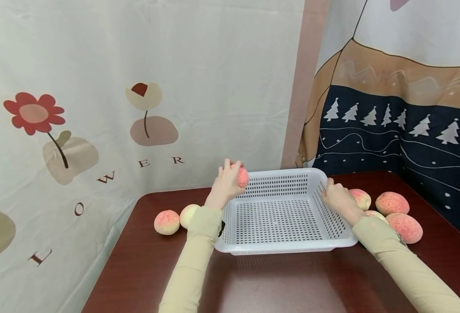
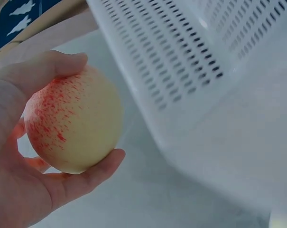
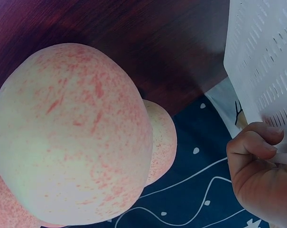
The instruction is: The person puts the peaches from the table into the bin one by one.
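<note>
My left hand (image 1: pixel 223 186) grips a red and yellow peach (image 1: pixel 243 177) at the left rim of a white perforated plastic basket (image 1: pixel 284 248). In the left wrist view, thumb and fingers wrap around this peach (image 2: pixel 79 123), with the basket wall (image 2: pixel 157 61) close beside it. At the opposite end, my right hand (image 1: pixel 342 201) holds the basket's right rim. Its fingers curl over that edge in the right wrist view, where the hand (image 3: pixel 257 166) is partly cut off. No fruit shows inside the basket.
Two peaches, one reddish (image 1: pixel 167 222) and one pale (image 1: pixel 188 216), sit left of the basket on the dark red table (image 1: pixel 136 261). Several more, including a large red one (image 1: pixel 406 228), cluster beside the right forearm. Printed curtains (image 1: pixel 214 87) hang behind the table.
</note>
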A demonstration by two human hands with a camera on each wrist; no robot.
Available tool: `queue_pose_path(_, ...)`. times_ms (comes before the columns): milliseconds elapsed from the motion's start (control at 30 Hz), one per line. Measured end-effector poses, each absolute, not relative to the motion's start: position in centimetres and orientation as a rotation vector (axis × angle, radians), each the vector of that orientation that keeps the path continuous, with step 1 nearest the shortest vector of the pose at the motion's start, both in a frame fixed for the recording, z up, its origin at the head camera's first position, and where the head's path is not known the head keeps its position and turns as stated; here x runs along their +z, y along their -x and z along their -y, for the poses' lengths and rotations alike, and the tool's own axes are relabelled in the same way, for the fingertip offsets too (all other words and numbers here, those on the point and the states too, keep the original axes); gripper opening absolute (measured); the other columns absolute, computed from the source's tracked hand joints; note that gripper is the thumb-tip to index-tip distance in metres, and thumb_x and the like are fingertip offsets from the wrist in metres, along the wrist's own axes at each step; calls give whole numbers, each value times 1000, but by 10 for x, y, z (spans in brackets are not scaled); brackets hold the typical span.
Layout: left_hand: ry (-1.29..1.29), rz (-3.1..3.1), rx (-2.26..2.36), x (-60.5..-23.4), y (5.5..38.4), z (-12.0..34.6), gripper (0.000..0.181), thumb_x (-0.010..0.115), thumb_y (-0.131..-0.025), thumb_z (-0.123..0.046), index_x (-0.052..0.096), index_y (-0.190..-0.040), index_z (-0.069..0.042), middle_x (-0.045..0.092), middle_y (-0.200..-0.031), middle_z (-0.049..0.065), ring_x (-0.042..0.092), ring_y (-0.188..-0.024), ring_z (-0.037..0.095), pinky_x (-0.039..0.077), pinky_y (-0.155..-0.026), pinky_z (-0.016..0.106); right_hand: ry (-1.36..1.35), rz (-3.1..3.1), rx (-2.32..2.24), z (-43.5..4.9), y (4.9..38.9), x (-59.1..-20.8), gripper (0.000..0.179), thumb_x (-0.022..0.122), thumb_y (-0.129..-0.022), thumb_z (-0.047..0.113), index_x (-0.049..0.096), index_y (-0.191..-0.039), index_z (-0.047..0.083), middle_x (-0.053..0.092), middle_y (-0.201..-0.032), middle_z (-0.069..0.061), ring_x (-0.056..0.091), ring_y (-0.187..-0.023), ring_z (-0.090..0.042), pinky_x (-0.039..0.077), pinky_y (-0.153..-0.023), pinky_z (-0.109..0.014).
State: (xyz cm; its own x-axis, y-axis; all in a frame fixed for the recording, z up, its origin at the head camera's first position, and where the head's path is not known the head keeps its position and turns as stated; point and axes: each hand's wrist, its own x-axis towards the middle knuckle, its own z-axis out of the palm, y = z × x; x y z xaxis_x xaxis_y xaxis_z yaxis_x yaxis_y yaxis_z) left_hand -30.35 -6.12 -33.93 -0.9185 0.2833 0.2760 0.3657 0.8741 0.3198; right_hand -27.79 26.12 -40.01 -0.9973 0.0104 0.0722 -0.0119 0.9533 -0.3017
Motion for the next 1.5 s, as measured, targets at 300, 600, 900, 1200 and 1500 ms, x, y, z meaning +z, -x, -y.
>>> queue_pose_path(300, 529, 2971, -396, -362, 316, 46, 65, 79, -71, -17, 47, -128, -13, 41, -127, 18, 51, -104, 40, 52, -79, 44, 1, 3052, 480, -258, 278, -397, 50, 40, -95, 13, 27, -127, -22, 55, -79, -29, 57, -56, -27, 44, -46, -30)
queue_pose_path(600, 444, 3138, -310, -378, 315, 39, 68, 79, -71, -15, 47, -132, -14, 42, -132, 20, 45, -118, 41, 47, -90, 49, 9, 3050, 491, -258, 278, -395, 48, 40, -95, 13, 28, -126, -22, 55, -78, -28, 57, -55, -26, 45, -45, -30)
queue_pose_path(900, 395, 3161, -259, -393, 315, 35, 69, 74, -77, -16, 44, -140, -16, 36, -138, 21, 46, -118, 40, 48, -91, 47, 3, 3046, 471, -258, 278, -396, 48, 40, -95, 13, 28, -126, -22, 56, -78, -28, 58, -54, -26, 46, -45, -31)
queue_pose_path(1200, 374, 3168, -235, -398, 311, 33, 69, 77, -75, -16, 47, -136, -13, 39, -135, 21, 47, -116, 38, 48, -91, 45, -8, 3037, 448, -258, 278, -398, 49, 41, -95, 13, 28, -126, -23, 57, -79, -30, 58, -55, -27, 46, -45, -32)
queue_pose_path(1500, 324, 3157, -10, -396, 313, 29, 72, 77, -75, -30, 44, -138, -18, 42, -134, 18, 50, -111, 34, 51, -81, 42, 21, 3051, 442, -259, 277, -399, 50, 41, -95, 13, 27, -127, -23, 56, -82, -32, 59, -56, -28, 47, -47, -33)
